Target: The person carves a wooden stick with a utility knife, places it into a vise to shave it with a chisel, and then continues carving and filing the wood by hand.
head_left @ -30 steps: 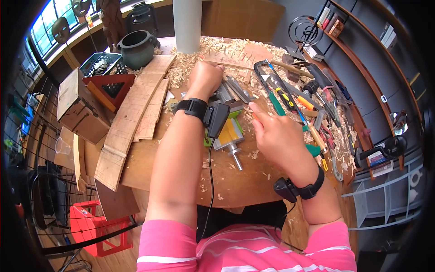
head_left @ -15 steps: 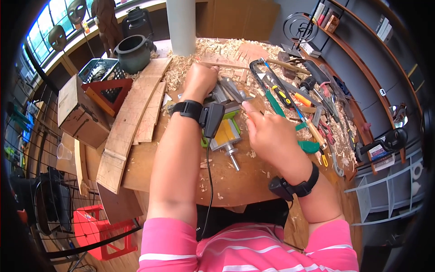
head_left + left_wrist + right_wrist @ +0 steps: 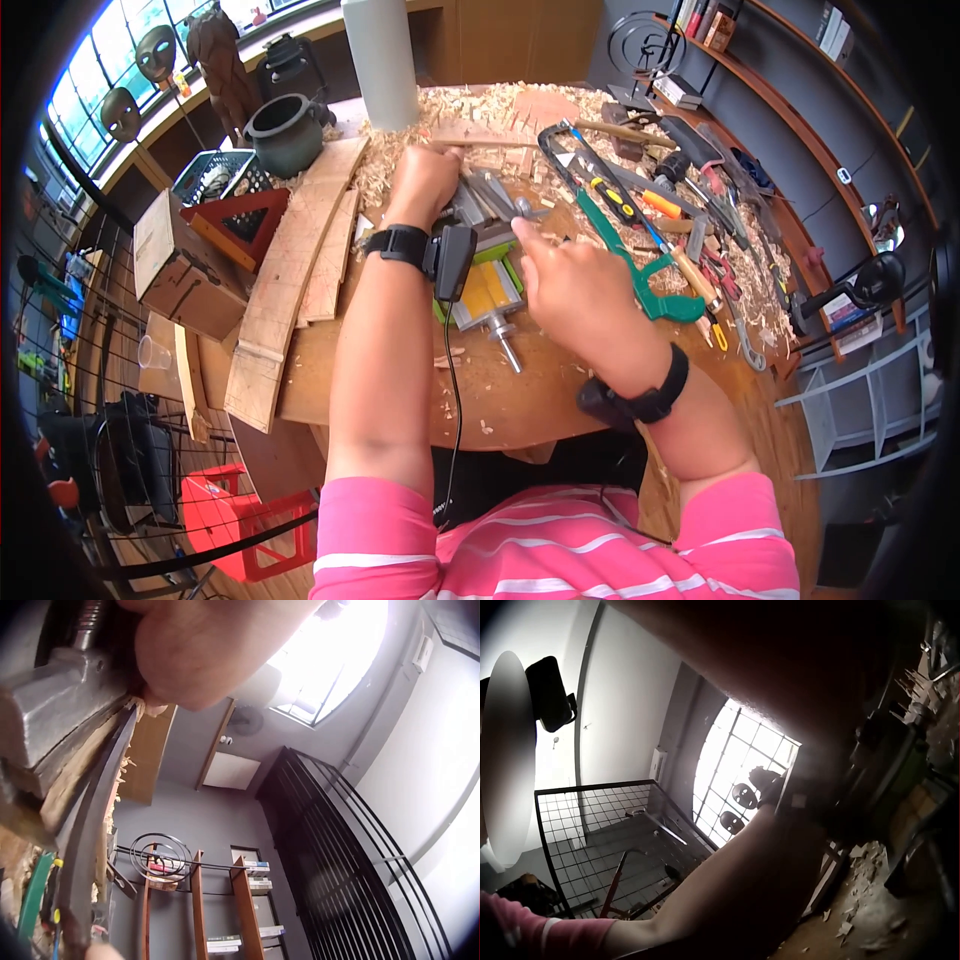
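Pale wood shavings (image 3: 470, 105) cover the far part of the surface (image 3: 540, 400), around the foot of a white column (image 3: 380, 65). Left of it stand a dark round pot (image 3: 285, 155), a plastic basket (image 3: 190, 188), a red-brown triangular frame (image 3: 268, 235) and a wooden box (image 3: 168, 275). A long plank (image 3: 280, 305) lies beside them. Behind, two masks (image 3: 157, 55) and a carved figure (image 3: 218, 70) stand before the gridded window (image 3: 100, 80). A red stool (image 3: 212, 520) sits below. At right, books (image 3: 718, 32) fill part of a shelf (image 3: 780, 85).
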`<act>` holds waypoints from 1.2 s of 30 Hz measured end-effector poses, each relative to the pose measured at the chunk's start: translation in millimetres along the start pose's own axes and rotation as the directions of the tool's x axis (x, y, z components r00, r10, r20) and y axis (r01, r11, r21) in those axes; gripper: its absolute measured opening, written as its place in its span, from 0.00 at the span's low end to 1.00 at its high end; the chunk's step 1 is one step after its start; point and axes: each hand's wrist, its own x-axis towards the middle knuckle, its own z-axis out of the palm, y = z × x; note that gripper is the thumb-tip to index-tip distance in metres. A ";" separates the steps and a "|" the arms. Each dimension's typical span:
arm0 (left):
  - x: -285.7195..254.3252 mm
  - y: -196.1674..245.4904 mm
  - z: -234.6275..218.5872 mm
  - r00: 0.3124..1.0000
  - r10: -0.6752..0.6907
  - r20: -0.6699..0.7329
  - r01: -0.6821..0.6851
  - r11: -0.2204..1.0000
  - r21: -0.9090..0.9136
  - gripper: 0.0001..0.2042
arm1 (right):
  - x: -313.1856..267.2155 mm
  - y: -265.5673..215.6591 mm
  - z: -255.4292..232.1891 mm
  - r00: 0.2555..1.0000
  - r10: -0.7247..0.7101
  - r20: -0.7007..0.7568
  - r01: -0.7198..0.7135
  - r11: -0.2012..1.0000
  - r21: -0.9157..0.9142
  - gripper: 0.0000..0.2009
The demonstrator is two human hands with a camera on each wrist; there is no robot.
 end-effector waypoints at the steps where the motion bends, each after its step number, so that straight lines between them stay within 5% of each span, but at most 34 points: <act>1: 2.8 1.9 -3.4 1.000 0.005 0.001 -0.005 1.000 -0.019 0.19 | 5.1 0.3 3.1 1.000 0.003 0.001 -0.003 1.000 -0.018 0.21; 6: -6.7 10.6 -2.5 0.997 0.073 -0.020 -0.074 0.995 -0.060 0.15 | -17.3 3.6 -11.3 1.000 0.027 0.011 -0.027 0.999 0.027 0.21; 9: -8.2 15.3 -2.6 0.997 -0.037 0.060 0.052 0.959 -0.277 0.15 | -29.0 12.3 -12.6 0.992 0.113 0.054 -0.118 0.987 0.110 0.22; 11: -8.6 13.2 -3.5 0.996 -0.045 0.072 0.076 0.842 -0.534 0.16 | -48.2 34.8 4.6 0.969 0.181 -0.171 -0.126 0.949 0.290 0.19; 12: -13.1 17.6 -9.2 0.997 -0.049 0.064 0.075 0.855 -0.513 0.18 | -59.2 43.6 8.3 0.969 0.176 -0.175 -0.120 0.950 0.287 0.19; 17: -35.8 33.2 -19.0 0.986 0.101 -0.129 -0.149 0.887 -0.438 0.18 | -114.0 75.0 20.5 0.946 0.314 0.085 -0.325 0.905 0.276 0.16; 21: -110.8 45.2 -56.0 0.973 0.227 0.030 -0.162 0.774 -0.612 0.16 | -149.8 90.2 17.8 0.924 0.347 0.159 -0.382 0.826 0.415 0.17; 23: -161.0 25.4 -75.8 0.980 0.192 0.043 -0.128 0.789 -0.601 0.14 | -165.2 95.4 4.7 0.815 0.383 0.434 -0.579 0.514 0.634 0.18; 24: -179.6 -0.8 -82.9 0.985 0.163 0.055 -0.102 0.813 -0.573 0.13 | -171.6 93.5 -1.7 0.805 0.347 0.481 -0.592 0.507 0.626 0.18; 26: -212.1 -47.3 -88.6 0.997 0.060 0.055 -0.024 0.860 -0.510 0.12 | -180.5 81.2 -12.3 0.768 0.222 0.601 -0.639 0.199 0.743 0.20; 27: -228.3 -66.4 -86.7 0.999 -0.015 0.029 0.027 0.872 -0.488 0.12 | -178.4 73.3 -14.1 0.749 0.182 0.637 -0.663 0.194 0.723 0.20; 29: -251.9 -101.6 -79.8 0.998 -0.068 0.010 0.061 0.814 -0.577 0.10 | -167.7 55.2 -18.7 0.817 0.024 0.577 -0.540 0.383 0.749 0.20; 31: -269.4 -116.1 -75.1 0.991 -0.112 -0.069 0.100 0.983 -0.153 0.11 | -146.4 38.8 -19.4 0.803 -0.049 0.594 -0.504 0.476 0.721 0.19; 32: -275.1 -122.3 -75.1 0.990 -0.125 -0.062 0.113 0.980 -0.166 0.11 | -137.2 32.5 -17.2 0.816 -0.130 0.563 -0.402 0.572 0.715 0.19; 34: -278.4 -129.7 -76.6 0.953 0.300 -0.035 -0.273 0.904 0.329 0.13 | -121.0 21.9 -16.4 0.801 -0.217 0.558 -0.277 0.691 0.667 0.18; 36: -279.9 -129.9 -77.9 0.953 0.303 -0.024 -0.277 0.897 0.345 0.15 | -110.8 12.2 -16.5 0.791 -0.192 0.581 -0.283 0.727 0.625 0.17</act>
